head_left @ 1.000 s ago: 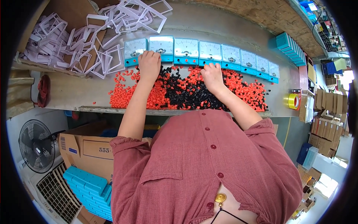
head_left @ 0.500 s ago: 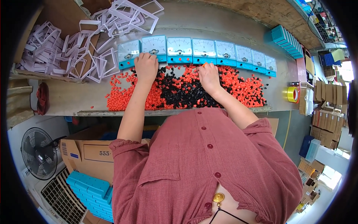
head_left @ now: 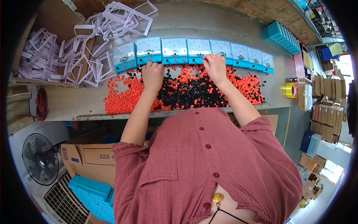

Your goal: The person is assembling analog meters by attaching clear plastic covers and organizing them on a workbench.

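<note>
A row of several blue panel meters (head_left: 173,48) with clear fronts stands across the table, some with small red and black caps on their lower strips. My left hand (head_left: 153,77) is at the lower edge of the second meter from the left, its fingers curled and bunched. Whatever those fingers hold is hidden. My right hand (head_left: 217,70) reaches to the lower strips of the fourth and fifth meters. A small orange-red cap (head_left: 213,55) shows at its pinched fingertips. Below both hands spreads a pile of loose red caps (head_left: 126,99) and black caps (head_left: 188,93).
White plastic frames (head_left: 123,20) lie heaped at the back left, beside a carton (head_left: 48,80) full of more. Stacked blue cases (head_left: 282,35) stand at the back right. A yellow tape roll (head_left: 291,90) sits at the right end. The table's front edge (head_left: 112,117) runs before me.
My left hand has drawn back toward me and a little right. My right hand has moved right and farther in, up to the meters' lower strips. The whole view has shifted slightly.
</note>
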Demonstrator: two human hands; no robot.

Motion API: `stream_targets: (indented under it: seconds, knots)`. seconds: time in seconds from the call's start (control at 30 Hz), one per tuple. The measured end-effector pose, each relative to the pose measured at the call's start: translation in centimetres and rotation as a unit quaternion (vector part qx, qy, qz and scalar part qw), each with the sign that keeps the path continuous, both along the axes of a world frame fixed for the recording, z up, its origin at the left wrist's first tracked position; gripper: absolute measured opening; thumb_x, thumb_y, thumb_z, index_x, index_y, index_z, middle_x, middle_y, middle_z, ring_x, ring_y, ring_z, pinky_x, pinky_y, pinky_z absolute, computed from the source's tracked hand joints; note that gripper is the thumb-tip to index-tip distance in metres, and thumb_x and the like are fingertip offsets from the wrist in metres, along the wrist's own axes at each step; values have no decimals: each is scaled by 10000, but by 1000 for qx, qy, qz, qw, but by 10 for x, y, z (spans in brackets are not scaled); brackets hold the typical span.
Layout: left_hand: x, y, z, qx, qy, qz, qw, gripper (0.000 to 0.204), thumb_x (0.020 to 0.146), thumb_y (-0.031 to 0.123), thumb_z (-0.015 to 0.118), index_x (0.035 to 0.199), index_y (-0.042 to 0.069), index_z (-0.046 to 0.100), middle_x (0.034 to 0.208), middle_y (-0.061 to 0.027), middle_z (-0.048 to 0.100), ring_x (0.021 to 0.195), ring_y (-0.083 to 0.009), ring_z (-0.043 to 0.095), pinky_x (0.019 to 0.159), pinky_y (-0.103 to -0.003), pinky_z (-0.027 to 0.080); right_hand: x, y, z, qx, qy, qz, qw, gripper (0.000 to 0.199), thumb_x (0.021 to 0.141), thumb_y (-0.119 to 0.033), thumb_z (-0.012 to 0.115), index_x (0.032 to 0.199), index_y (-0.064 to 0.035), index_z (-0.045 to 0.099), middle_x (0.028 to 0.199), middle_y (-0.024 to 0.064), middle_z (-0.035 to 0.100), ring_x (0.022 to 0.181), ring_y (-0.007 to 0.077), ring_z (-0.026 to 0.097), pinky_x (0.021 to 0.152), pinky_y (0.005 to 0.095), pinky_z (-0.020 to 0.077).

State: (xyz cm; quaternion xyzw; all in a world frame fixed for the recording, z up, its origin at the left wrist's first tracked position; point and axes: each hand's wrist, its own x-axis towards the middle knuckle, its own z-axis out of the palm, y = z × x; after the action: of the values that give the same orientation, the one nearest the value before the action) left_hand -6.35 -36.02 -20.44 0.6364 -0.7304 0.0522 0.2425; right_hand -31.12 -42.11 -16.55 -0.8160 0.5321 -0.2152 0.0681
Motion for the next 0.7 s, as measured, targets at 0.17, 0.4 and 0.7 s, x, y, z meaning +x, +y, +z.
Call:
stream_targets:
  seconds: [0.17,0.4,0.7]
  knots:
    - [-1,2,2,23,11,-26,999,85,723,100,619,795,61,597,728,-68,557,841,-264,517,717,-396,405,6,-7,-12,-55,75,52,994,37,742,-123,615,758,-91,617,733,57,592,782,243,546,721,383,383]
    - [12,-12,20,-46,96,36,994,120,718,85,618,836,71,603,785,-72,588,846,-273,523,750,-394,405,9,-6,-10,-97,160,97,978,56,748,-124,620,720,-81,600,733,64,584,775,230,541,710,376,374]
    - [16,-23,23,-35,34,57,997,123,687,160,703,745,83,627,807,-34,581,885,-238,513,783,-388,388,18,-14,7,35,278,55,959,246,776,-331,632,797,-87,660,756,55,631,773,206,573,736,381,360]
